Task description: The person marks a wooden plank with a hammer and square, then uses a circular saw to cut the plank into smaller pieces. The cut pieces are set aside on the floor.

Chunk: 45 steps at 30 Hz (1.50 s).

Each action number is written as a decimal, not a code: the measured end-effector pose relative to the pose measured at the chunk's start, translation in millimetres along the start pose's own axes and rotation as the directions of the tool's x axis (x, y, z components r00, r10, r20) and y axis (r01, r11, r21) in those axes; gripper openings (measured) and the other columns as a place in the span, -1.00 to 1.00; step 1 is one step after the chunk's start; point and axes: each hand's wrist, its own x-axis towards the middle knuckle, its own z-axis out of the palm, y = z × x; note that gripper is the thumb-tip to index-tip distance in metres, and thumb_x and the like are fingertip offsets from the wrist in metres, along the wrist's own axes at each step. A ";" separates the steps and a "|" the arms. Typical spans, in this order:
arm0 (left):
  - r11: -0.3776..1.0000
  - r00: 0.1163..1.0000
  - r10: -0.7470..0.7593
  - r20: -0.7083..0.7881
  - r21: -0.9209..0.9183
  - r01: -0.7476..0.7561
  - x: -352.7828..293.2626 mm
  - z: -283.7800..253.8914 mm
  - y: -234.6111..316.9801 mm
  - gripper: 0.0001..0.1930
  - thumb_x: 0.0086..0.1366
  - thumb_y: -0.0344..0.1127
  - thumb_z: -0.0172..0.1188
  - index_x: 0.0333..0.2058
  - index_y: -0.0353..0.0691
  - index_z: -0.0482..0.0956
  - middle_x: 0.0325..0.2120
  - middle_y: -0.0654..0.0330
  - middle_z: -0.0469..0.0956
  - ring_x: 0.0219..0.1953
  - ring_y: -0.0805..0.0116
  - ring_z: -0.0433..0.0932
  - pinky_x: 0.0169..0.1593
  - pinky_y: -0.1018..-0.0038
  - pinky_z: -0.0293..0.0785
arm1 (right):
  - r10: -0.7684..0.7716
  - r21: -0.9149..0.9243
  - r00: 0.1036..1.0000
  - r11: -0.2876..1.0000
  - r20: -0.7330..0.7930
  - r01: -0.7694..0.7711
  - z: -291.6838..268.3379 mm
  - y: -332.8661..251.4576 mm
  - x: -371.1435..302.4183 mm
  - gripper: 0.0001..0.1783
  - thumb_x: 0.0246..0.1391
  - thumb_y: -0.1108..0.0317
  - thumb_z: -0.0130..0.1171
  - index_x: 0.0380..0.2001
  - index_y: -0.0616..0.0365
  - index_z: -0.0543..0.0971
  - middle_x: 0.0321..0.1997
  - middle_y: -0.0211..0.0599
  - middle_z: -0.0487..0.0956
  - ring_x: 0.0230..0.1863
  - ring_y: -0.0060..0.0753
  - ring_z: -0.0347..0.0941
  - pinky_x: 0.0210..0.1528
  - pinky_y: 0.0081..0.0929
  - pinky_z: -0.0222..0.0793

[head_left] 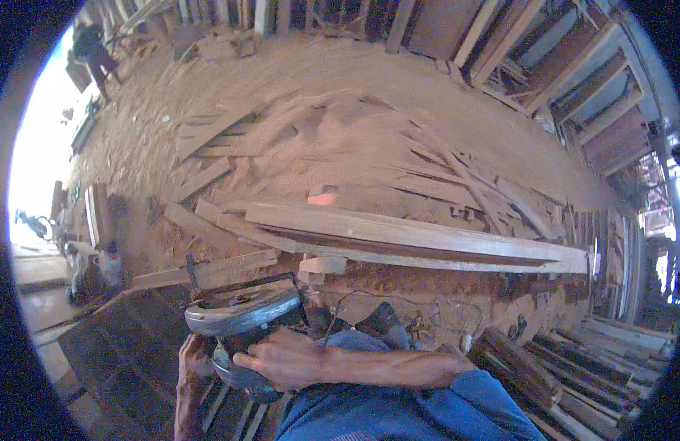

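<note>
A corded power tool that looks like a circular saw, with a curved silver guard (244,314), is held low in front of my body, left of the middle. My left hand (195,358) grips its left side, with the fingers partly hidden behind the casing. From the right, my right hand (285,359) reaches across my blue shirt and closes over the tool's body. The grip under my right palm is hidden. Just beyond the tool lies a long pale timber beam (406,231), propped on a short wooden block (322,265). The tool appears apart from the beam.
Loose planks (219,132) and a heap of sawdust (333,121) cover the ground ahead. Stacked boards (575,367) lie at the lower right, and dark panels (127,353) at the lower left. Timber leans along the far wall. A person (94,55) stands at the far left.
</note>
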 end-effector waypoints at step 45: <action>0.230 0.452 -0.391 0.802 0.561 -0.795 -32.8 937.2 -139.1 -0.54 0.28 -0.08 0.16 0.06 -0.24 0.51 -0.16 0.00 0.63 -0.03 -0.01 0.56 0.09 0.12 0.45 | 0.524 0.851 -0.704 0.083 -0.480 -0.519 37.7 11.5 -953.0 -0.37 -0.11 0.32 0.47 0.03 0.35 0.50 -0.05 -0.17 0.60 -0.02 -0.36 0.53 0.05 -0.37 0.45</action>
